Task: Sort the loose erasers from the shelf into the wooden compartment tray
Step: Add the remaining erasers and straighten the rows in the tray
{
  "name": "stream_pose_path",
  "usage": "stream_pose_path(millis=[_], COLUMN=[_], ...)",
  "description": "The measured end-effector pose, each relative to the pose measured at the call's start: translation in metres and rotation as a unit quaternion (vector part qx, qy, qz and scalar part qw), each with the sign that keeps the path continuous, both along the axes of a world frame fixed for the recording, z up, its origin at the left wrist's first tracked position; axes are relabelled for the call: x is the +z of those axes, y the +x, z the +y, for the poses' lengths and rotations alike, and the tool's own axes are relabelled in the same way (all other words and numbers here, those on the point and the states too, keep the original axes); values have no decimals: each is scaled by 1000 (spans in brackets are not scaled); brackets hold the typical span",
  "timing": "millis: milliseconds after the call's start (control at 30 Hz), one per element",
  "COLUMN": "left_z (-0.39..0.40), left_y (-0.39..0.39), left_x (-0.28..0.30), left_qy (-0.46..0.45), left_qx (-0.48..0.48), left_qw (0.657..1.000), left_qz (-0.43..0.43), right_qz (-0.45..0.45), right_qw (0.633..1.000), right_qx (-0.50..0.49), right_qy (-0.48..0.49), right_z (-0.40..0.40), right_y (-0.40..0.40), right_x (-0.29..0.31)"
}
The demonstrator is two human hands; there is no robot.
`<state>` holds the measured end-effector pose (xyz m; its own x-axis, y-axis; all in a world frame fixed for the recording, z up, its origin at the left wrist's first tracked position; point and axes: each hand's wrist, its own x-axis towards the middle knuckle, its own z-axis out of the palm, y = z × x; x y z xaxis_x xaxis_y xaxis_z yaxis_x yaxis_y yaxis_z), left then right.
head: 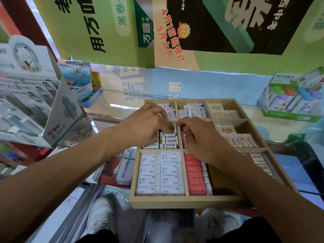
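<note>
The big wooden tray (185, 201) sat on the glass shelf (112, 106) in front of the person, and it looked nearly full, so I think most of the sorting was done. The tray had nine boxes inside it, three across and three down. The near left box held two neat rows of white erasers (161, 172) lying flat. Next to it, the near middle box held a stack of red erasers (194, 176), with some bare wood beside them. The far boxes held small white and blue erasers (196, 108) standing on edge, and the right side held cream erasers (240, 139) in tidy lines. The left hand (145, 125) was over the middle left box, with its fingers bent down onto the white erasers with black bar codes (169, 140) there; it seemed to pinch or push one into line, but I could not tell if it really held one. The right hand (198, 134) was just beside it over the middle box, its fingers curled down inside; what it held, if anything, was hidden. I could not see any loose erasers lying out on the shelf, so maybe only tidying these last few was left. The erasers were little blocks in paper sleeves, hard-edged and easy to stack.
</note>
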<state>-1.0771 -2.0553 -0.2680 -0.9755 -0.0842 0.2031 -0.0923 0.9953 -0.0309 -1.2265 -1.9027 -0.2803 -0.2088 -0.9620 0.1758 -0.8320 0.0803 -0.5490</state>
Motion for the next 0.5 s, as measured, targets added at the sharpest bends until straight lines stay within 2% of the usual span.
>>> stream_pose_path(millis=[367, 500], left_z=[1, 8], left_y=[-3, -7], left_x=[4, 3], left_qy=[35, 3], left_qx=[8, -10], left_qw=[999, 1000], left_qz=[11, 12], right_qz=[26, 25], right_qw=[1000, 1000], right_qx=[8, 7], right_qy=[12, 5], right_z=[8, 5], right_y=[2, 3], right_x=[4, 3])
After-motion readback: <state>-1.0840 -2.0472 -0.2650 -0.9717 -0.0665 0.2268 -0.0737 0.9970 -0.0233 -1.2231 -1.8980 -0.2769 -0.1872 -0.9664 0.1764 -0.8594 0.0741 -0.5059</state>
